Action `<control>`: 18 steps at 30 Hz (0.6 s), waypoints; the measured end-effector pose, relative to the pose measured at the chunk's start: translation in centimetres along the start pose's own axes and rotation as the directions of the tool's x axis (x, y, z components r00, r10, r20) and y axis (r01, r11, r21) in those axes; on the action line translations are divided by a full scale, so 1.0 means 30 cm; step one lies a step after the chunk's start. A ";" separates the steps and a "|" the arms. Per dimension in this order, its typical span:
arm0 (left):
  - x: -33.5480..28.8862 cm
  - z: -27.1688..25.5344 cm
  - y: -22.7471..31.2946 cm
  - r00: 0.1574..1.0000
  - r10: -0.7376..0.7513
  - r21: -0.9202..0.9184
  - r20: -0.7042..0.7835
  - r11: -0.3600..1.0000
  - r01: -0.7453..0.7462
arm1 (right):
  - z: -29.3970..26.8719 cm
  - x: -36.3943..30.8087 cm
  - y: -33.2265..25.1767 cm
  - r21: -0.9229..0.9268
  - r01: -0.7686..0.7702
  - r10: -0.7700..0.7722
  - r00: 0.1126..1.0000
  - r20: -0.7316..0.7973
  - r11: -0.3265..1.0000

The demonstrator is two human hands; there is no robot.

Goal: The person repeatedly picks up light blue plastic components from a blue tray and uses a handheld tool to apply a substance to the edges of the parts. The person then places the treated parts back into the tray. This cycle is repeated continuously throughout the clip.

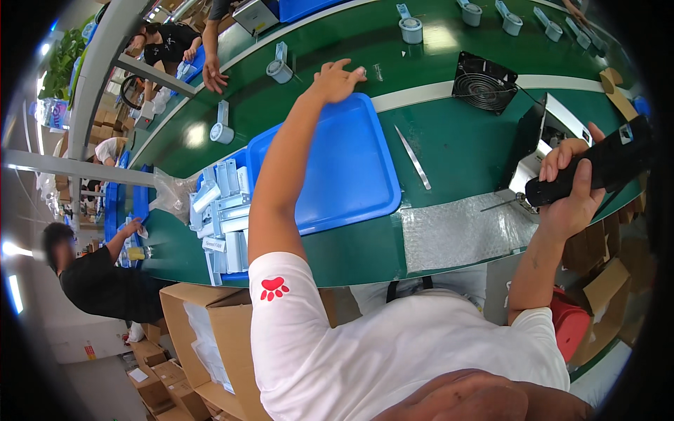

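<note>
My left hand (pixel 338 81) reaches across the far edge of a blue tray (pixel 354 165), out over the green conveyor belt (pixel 316 45). Its fingers are spread, and I see nothing in them. A small clear piece (pixel 378 72) lies on the belt just right of the fingertips. On the right, my right hand (pixel 572 186) is closed round a black electric screwdriver (pixel 621 160), whose thin bit points left above a sheet of bubble wrap (pixel 463 235). Behind that hand stands a metal-and-black box-shaped device (pixel 523 144). Metal tweezers (pixel 413 158) lie between the tray and this device.
Light blue plastic parts (pixel 225 210) are heaped left of the tray. Several light blue cup-shaped pieces with handles (pixel 279 69) stand along the belt. A black fan (pixel 484 83) sits at the back right. Another person's hand (pixel 213 74) hangs over the belt. An open carton (pixel 210 337) stands below.
</note>
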State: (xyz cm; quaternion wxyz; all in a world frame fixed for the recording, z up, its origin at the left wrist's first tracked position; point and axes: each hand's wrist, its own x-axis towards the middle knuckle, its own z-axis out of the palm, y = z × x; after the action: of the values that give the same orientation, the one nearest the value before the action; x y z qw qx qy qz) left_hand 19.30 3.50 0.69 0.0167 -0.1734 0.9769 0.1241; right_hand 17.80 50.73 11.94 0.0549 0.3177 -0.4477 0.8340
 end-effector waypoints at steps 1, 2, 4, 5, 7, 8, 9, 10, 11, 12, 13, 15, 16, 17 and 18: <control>0.004 -0.013 -0.017 1.000 -0.005 -0.082 -0.002 0.997 0.005 | -0.006 -0.002 -0.003 0.008 0.005 -0.005 1.000 0.011 1.000; -0.007 -0.044 0.009 0.999 -0.040 -0.355 0.005 0.934 0.039 | -0.015 -0.006 -0.011 0.007 0.021 -0.021 1.000 0.018 1.000; -0.051 -0.118 0.045 0.992 -0.111 -0.794 0.054 0.598 0.110 | -0.035 -0.014 -0.024 0.005 0.019 -0.019 1.000 -0.001 1.000; -0.068 -0.147 0.048 0.994 -0.067 -0.877 0.085 0.469 0.106 | -0.041 -0.018 -0.027 0.010 0.015 -0.015 1.000 -0.008 1.000; -0.101 -0.194 0.052 0.992 0.028 -0.977 0.122 0.177 0.115 | -0.050 -0.016 -0.035 0.002 0.018 -0.018 1.000 -0.004 1.000; -0.125 -0.214 0.071 0.991 0.039 -0.985 0.127 0.123 0.121 | -0.051 -0.014 -0.036 -0.002 0.019 -0.019 1.000 0.000 1.000; -0.134 -0.225 0.071 0.989 0.057 -0.987 0.139 0.095 0.133 | -0.050 -0.013 -0.035 0.003 0.018 -0.018 1.000 -0.001 1.000; -0.145 -0.229 0.069 0.986 0.076 -0.987 0.151 0.065 0.146 | -0.050 -0.014 -0.033 0.005 0.015 -0.015 1.000 -0.003 1.000; -0.153 -0.231 0.066 0.982 0.097 -0.987 0.162 0.035 0.160 | -0.048 -0.015 -0.030 0.008 0.013 -0.013 1.000 -0.005 1.000; -0.159 -0.229 0.061 0.989 0.051 -0.986 0.141 0.098 0.136 | -0.042 -0.014 -0.027 0.014 0.017 -0.017 1.000 0.003 1.000; -0.172 -0.217 0.049 0.993 0.002 -0.980 0.120 0.158 0.118 | -0.032 -0.015 -0.025 0.019 0.017 -0.017 1.000 0.015 1.000; -0.177 -0.177 0.008 0.993 -0.116 -0.909 -0.002 0.414 0.046 | -0.029 -0.019 -0.022 0.035 -0.009 0.008 1.000 0.011 0.999; -0.169 -0.146 -0.045 0.978 -0.177 -0.802 -0.112 0.598 0.017 | -0.049 -0.028 -0.016 0.055 -0.039 0.039 0.999 0.004 0.998; -0.178 -0.142 -0.083 0.949 -0.219 -0.654 -0.225 0.756 0.019 | -0.063 -0.031 -0.017 0.070 -0.052 0.051 0.999 0.011 0.996; -0.168 -0.142 -0.115 0.866 -0.278 -0.425 -0.416 0.901 0.085 | -0.077 -0.031 -0.022 0.081 -0.058 0.057 0.998 0.014 0.995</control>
State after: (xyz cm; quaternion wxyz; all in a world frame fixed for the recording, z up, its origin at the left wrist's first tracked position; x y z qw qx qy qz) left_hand 25.27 1.00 4.39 -0.2420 -0.2907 0.8854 0.2701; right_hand 17.68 53.12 10.95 0.0154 0.3114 -0.4225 0.8511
